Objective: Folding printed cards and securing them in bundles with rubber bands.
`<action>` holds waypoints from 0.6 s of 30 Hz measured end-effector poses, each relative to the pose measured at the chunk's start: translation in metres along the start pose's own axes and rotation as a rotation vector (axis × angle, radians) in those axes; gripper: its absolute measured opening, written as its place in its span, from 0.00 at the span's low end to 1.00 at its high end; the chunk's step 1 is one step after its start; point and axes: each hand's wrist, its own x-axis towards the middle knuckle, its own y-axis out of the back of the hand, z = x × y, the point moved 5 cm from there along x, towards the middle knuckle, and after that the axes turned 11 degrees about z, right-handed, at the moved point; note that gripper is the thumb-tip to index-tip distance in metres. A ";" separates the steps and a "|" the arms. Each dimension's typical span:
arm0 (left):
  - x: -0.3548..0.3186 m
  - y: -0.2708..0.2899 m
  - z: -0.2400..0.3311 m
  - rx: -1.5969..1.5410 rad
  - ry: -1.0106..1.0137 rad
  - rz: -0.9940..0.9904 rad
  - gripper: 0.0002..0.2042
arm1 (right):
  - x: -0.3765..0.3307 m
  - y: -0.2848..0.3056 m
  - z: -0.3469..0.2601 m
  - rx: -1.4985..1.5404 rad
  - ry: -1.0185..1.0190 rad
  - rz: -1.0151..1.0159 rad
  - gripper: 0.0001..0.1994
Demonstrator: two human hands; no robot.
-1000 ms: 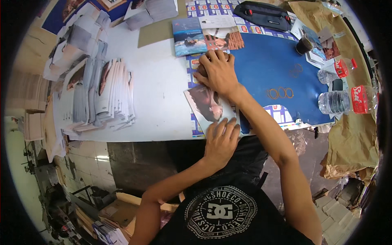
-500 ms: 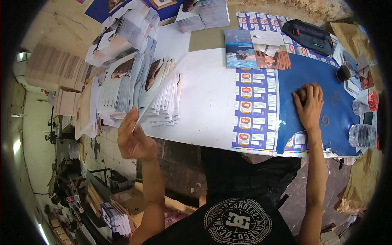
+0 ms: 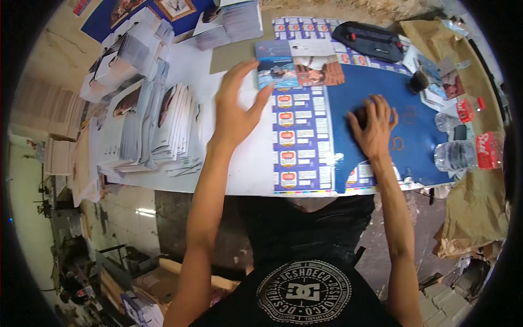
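Observation:
My left hand (image 3: 237, 106) is over the white tabletop, thumb and fingers spread, with nothing between them. Its fingertips are at the left edge of a pile of printed sheets (image 3: 278, 73) with a swimmer picture. On the blue mat (image 3: 348, 82), my right hand (image 3: 375, 131) curls around a small dark rounded object (image 3: 360, 115), mostly hidden under the fingers. Left of my left hand, a fanned row of white booklets (image 3: 173, 128) with a dark picture on the cover rests beside a thicker stack (image 3: 128, 122).
Rubber bands (image 3: 396, 143) lie on the mat right of my right hand. Two plastic bottles (image 3: 460, 154) with red labels lie at the right edge. A dark jar (image 3: 418, 83) and a black pouch (image 3: 368, 41) are farther back. More stacks (image 3: 239, 22) stand at the back.
My left hand has let go of the white booklet it held by the fanned row and moved right to the printed sheets. The view has shifted right; my right hand stays on the rounded object.

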 end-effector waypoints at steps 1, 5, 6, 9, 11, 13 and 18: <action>0.007 -0.029 -0.023 0.066 -0.039 -0.049 0.25 | 0.001 0.002 -0.005 0.029 0.035 0.032 0.26; -0.045 -0.094 -0.096 0.456 0.038 -0.555 0.33 | -0.006 0.021 -0.024 0.147 0.044 0.090 0.23; -0.055 -0.095 -0.090 0.440 0.038 -0.551 0.33 | -0.011 0.035 -0.027 0.199 -0.001 0.088 0.21; -0.117 -0.072 -0.041 0.418 0.083 -0.588 0.36 | -0.041 0.092 -0.026 0.482 -0.239 0.002 0.12; -0.154 -0.028 0.003 0.412 0.121 -0.611 0.37 | -0.086 0.115 -0.025 0.685 -0.606 -0.315 0.11; -0.185 0.007 0.040 0.372 0.173 -0.633 0.36 | -0.120 0.131 -0.030 0.826 -0.948 -0.637 0.16; -0.200 0.055 0.076 0.125 0.519 -0.440 0.33 | -0.157 0.133 -0.051 1.221 -1.381 -0.849 0.32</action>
